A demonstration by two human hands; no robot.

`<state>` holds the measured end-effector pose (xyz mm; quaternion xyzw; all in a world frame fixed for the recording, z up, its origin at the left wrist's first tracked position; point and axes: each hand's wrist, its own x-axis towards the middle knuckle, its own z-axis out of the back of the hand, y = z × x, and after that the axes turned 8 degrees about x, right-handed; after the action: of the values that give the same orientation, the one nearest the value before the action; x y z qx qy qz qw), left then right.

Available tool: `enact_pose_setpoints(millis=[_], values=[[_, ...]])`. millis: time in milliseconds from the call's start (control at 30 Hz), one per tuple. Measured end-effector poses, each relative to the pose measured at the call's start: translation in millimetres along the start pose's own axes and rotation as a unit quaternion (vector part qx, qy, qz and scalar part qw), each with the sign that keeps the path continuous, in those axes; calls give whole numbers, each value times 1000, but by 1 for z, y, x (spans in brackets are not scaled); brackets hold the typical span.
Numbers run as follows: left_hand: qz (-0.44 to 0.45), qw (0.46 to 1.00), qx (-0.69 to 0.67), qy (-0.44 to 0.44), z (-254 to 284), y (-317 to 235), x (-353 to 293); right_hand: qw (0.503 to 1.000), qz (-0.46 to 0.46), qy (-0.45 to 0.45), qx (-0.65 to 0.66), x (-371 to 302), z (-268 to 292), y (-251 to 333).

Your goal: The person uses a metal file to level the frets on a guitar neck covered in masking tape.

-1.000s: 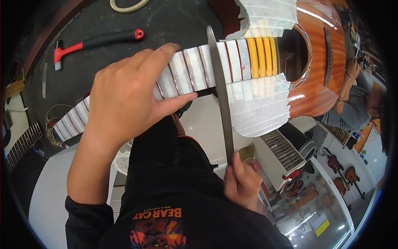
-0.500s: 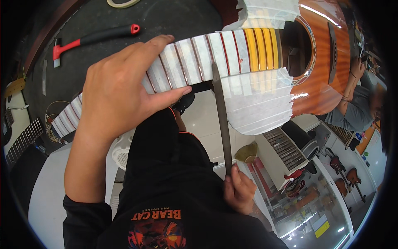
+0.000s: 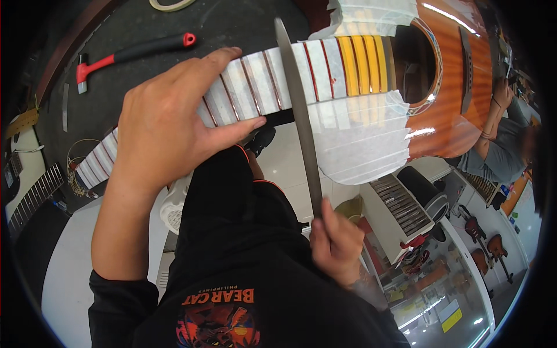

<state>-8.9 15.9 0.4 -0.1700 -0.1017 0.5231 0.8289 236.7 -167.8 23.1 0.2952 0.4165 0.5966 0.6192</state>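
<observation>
Slid farther across the white-taped guitar neck, your long dark-grey metal file looks stiff, best held at its near end, where your blurred right hand seems closed around it, left hand clasping the neck.

A black shirt bears a red-and-orange print edged by orange lettering; a black sleeve shows left of the print, orange-trimmed black bottoms beyond it.

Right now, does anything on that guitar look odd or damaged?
No plain damage, but what look like loose strings bunch at the left end of the neck, not over the frets, and the pale tape by the soundhole has a ragged edge.
</observation>
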Motion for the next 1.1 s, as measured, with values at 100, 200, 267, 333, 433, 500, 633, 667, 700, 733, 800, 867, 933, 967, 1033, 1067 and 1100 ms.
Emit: enact_pose_setpoints(millis=[100, 200, 267, 333, 433, 500, 633, 667, 700, 733, 800, 867, 933, 967, 1033, 1067, 1100], values=[[-12, 1000, 2, -5, -1, 1, -2, 999, 28, -14, -9, -38, 1, -11], [-26, 1000, 3, -13, -3, 1, 1, 998, 41, -23, -44, -26, 1, -1], [-31, 999, 1, -11, -3, -1, -1, 998, 24, -12, -54, 28, -4, 21], [-9, 1000, -1, -2, -1, 0, -1, 999, 1, 16, -43, 80, -10, 36], [-18, 1000, 9, -5, -1, 2, -1, 1000, 25, -11, -7, 87, -16, 31], [-15, 1000, 9, -3, -1, 1, -2, 998, 52, -35, 3, 65, -15, 17], [-23, 1000, 8, -4, -1, 0, 0, 999, 25, -17, -22, -20, 0, 2], [-24, 1000, 11, -3, -1, 0, 0, 1000, 18, -14, -17, -31, 1, -1], [-27, 1000, 11, -5, -1, 0, 0, 1000, 17, -16, -14, -35, 2, -3], [-30, 999, 10, -6, -1, 0, 0, 1000, 16, -21, -16, -32, 1, 0], [-30, 999, 9, -7, -2, 0, 1, 1000, 8, -16, -9, -17, 3, 9], [-30, 1000, 8, -6, -3, -1, -1, 1000, 9, -18, 17, 43, -4, 28], [-13, 1000, 11, -1, -1, 0, 0, 998, 23, -38, 38, 83, -12, 35], [-18, 1000, 14, 3, 0, 0, 0, 999, 20, -25, 30, 93, -14, 38], [-7, 1000, 13, -2, 0, -1, 0, 999, 18, -18, 25, 89, -16, 34], [-13, 1000, 13, 0, 0, -2, 2, 998, 39, -37, 30, 72, -16, 22], [-10, 1000, 16, -3, 0, -3, 0, 996, 63, -51, 41, 51, -16, 9]])
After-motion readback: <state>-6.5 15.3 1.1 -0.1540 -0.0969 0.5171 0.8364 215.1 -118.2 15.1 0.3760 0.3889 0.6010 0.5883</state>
